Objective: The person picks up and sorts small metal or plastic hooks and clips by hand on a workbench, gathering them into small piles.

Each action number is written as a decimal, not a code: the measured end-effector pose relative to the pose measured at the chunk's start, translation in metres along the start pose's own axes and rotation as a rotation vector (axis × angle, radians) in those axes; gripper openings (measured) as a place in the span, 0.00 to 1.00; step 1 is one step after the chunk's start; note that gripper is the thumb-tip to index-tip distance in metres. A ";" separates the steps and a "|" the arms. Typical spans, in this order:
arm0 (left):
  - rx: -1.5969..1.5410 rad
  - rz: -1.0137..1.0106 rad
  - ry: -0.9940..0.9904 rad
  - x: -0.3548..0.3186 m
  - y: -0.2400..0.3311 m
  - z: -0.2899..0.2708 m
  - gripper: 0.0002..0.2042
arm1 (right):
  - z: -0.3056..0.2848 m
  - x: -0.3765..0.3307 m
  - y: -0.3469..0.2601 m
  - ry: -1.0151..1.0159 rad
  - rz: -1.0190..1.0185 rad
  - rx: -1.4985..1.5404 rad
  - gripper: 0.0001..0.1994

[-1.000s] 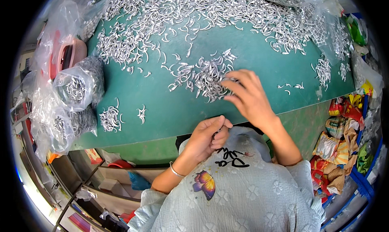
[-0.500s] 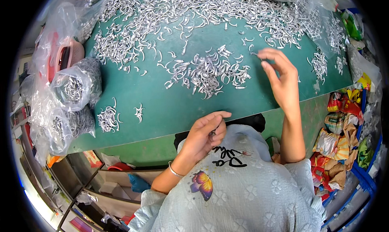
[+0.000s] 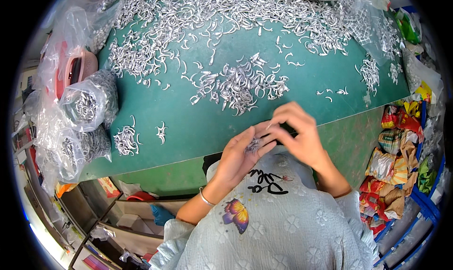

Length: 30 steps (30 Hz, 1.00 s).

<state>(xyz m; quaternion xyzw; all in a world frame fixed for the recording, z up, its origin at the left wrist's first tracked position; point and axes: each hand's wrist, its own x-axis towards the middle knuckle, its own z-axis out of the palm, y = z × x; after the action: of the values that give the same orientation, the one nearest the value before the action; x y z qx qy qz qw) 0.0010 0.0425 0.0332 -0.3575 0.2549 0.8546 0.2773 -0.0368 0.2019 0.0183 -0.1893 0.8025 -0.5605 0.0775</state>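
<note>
My left hand (image 3: pixel 239 156) is cupped palm up at the table's near edge, with several small silver metal pieces (image 3: pixel 254 145) lying in its palm and fingers. Right beside it, my right hand (image 3: pixel 299 133) is smeared by motion. Its thumb and forefinger come together over the left fingers on what looks like one thin silver piece (image 3: pixel 269 126). Beyond both hands, a loose heap of curved, claw-shaped silver pieces (image 3: pixel 238 86) lies on the green table (image 3: pixel 165 100). A few stray pieces (image 3: pixel 332 92) rest to the right of the heap.
A broad spread of the same pieces (image 3: pixel 198 13) covers the table's far side. Clear bags of pieces (image 3: pixel 92 100) stand at the left edge, near two small piles (image 3: pixel 126 140). Another pile (image 3: pixel 369 74) lies at right. Colourful packages (image 3: pixel 389 166) fill a blue rack (image 3: pixel 427 206).
My right hand has come back from the table's right side to my left hand. My left hand has opened up from a looser curl, showing the pieces in it.
</note>
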 end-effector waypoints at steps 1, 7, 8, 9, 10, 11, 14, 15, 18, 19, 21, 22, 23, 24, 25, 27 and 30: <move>-0.030 0.018 0.006 0.001 -0.001 0.002 0.16 | -0.001 0.002 -0.009 -0.089 -0.076 -0.206 0.10; 0.051 0.034 -0.331 0.016 -0.008 -0.046 0.17 | 0.011 0.020 0.011 0.242 -0.139 -0.720 0.09; 0.090 0.017 -0.343 0.015 -0.007 -0.046 0.17 | 0.013 0.018 0.019 0.235 -0.167 -0.740 0.09; 0.095 0.021 -0.292 0.012 -0.005 -0.040 0.17 | 0.014 0.017 0.023 0.228 -0.194 -0.760 0.08; 0.098 0.026 -0.242 0.008 -0.003 -0.030 0.16 | 0.012 0.016 0.023 0.249 -0.214 -0.736 0.08; 0.101 0.031 -0.191 0.006 -0.002 -0.025 0.15 | 0.010 0.015 0.023 0.258 -0.212 -0.696 0.08; 0.086 0.025 -0.167 0.006 -0.002 -0.027 0.15 | 0.004 0.011 0.022 0.252 -0.193 -0.616 0.08; 0.096 0.030 -0.171 0.007 -0.002 -0.028 0.15 | 0.006 0.013 0.021 0.234 -0.192 -0.650 0.09; 0.058 0.005 -0.218 0.008 -0.003 -0.034 0.16 | 0.011 0.019 0.025 0.232 -0.199 -0.737 0.11; -0.003 -0.022 -0.251 0.008 -0.002 -0.036 0.16 | 0.011 0.018 0.028 0.236 -0.216 -0.728 0.11; -0.048 -0.039 -0.257 0.008 0.000 -0.036 0.16 | 0.008 0.016 0.032 0.244 -0.249 -0.710 0.12; -0.036 -0.031 -0.231 0.007 0.001 -0.032 0.17 | 0.008 0.016 0.029 0.243 -0.232 -0.706 0.11; -0.023 -0.022 -0.205 0.005 0.001 -0.029 0.17 | 0.007 0.014 0.025 0.243 -0.215 -0.702 0.11; -0.048 -0.015 -0.201 0.005 0.002 -0.026 0.17 | 0.006 0.014 0.023 0.243 -0.198 -0.698 0.11; -0.069 -0.011 -0.198 0.004 0.004 -0.023 0.18 | 0.008 0.016 0.024 0.251 -0.201 -0.713 0.11; -0.055 -0.006 -0.181 0.003 0.003 -0.021 0.17 | 0.012 0.021 0.029 0.268 -0.206 -0.742 0.11; -0.015 0.030 -0.206 0.003 0.001 -0.026 0.15 | 0.007 0.017 0.030 0.295 -0.238 -0.736 0.10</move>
<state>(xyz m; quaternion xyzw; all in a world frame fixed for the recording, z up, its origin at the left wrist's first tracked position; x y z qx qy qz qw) 0.0110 0.0259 0.0154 -0.2658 0.2241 0.8927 0.2867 -0.0569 0.1984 -0.0108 -0.2135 0.9244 -0.2623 -0.1765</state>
